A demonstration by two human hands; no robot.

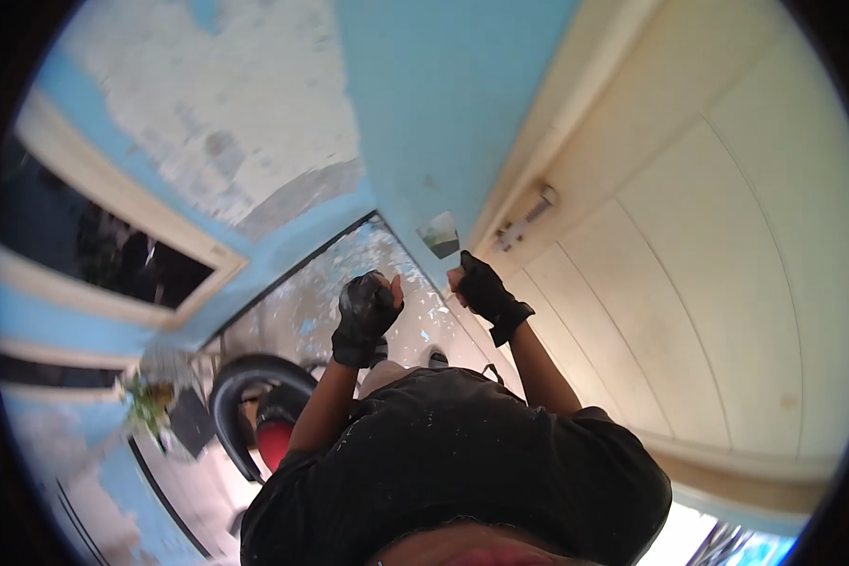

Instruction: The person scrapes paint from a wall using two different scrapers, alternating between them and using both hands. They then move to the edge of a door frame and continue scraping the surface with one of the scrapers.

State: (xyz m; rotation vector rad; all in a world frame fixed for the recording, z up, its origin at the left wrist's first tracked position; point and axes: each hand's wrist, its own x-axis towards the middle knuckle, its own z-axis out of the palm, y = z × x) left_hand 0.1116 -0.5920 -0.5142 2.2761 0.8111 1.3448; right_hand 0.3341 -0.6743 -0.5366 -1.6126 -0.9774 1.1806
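Head view: right grip (486, 288) clamped on scraper (441, 234), blade on blue wall (443, 94) just above grip. Left grip (368, 307) fisted beside it, contents unclear. Bare patch (226, 123) up-left of grips looks stripped; blue band above them, beside door (726, 283), seemingly left.

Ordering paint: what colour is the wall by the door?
Light blue wall, clearest in the head view.
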